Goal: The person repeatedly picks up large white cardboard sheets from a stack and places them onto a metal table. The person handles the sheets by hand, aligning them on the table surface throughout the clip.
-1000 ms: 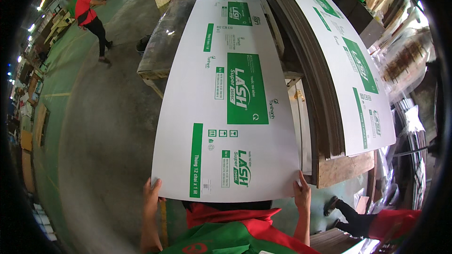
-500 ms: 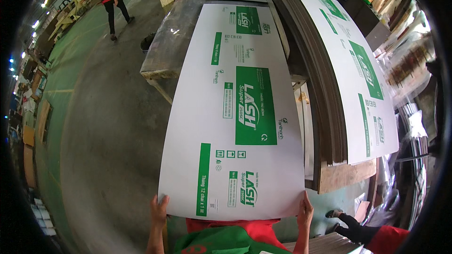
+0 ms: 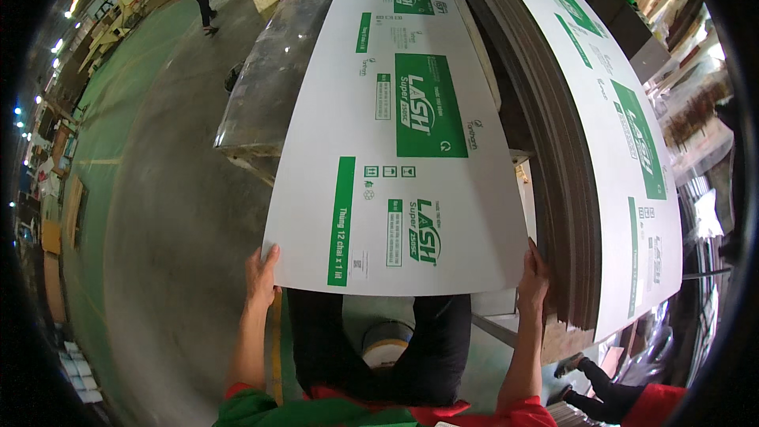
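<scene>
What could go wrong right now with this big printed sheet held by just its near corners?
The white cardboard sheet is long and gripped only at its near edge by the left hand and right hand, so it may sag, bend or crease. Its right edge runs close to the tall stack of sheets and could snag there. Its far end lies over the metal table, where it might catch.

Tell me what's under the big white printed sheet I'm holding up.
Under the white sheet, at its left edge, a grey metal table shows; below its near edge, a round container on the floor. Anything directly beneath the sheet is covered.
</scene>
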{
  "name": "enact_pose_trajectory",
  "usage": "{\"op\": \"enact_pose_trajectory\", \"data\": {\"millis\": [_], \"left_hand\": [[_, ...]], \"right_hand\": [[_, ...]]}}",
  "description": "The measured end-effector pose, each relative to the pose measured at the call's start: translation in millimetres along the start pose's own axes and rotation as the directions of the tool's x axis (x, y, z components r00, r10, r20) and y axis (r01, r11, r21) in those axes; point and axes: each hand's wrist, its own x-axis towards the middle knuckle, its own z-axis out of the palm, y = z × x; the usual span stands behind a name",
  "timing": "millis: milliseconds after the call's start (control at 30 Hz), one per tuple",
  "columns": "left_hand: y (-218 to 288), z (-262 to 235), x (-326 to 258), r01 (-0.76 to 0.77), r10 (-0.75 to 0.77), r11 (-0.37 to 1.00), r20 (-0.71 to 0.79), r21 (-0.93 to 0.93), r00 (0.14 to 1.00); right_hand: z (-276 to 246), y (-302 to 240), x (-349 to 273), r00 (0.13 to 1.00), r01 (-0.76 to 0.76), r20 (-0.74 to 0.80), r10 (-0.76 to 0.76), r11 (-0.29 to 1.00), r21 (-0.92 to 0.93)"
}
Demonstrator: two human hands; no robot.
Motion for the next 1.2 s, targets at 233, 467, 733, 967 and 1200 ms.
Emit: {"op": "enact_pose_trajectory", "data": {"millis": [233,467,733,967,1200], "left_hand": [[20,59,156,0.013,-0.012,1.000,0.086,-0.003,0.996],[18,81,146,-0.009,0.021,0.945,0.032,-0.327,0.999],[-30,72,26,0.053,-0.024,0.996,0.370,-0.067,0.929],[65,150,-106,-0.095,0.285,0.954,0.757,-0.285,0.588],[141,167,-152,0.315,0.208,0.878,0.880,-0.361,0.427]], "right_hand": [[87,8,125,0.999,-0.005,-0.031,0.009,0.990,0.141],[0,-88,15,0.857,0.420,-0.138,-0.496,0.829,-0.369],[-153,-6,-85,0.926,-0.100,-0.239,-0.293,0.420,-0.902],[-217,-165,-92,0.628,0.132,-0.318,-0.711,0.500,-0.856],[-102,-165,-197,0.319,0.910,0.227,-0.920,0.230,-0.344]]}}
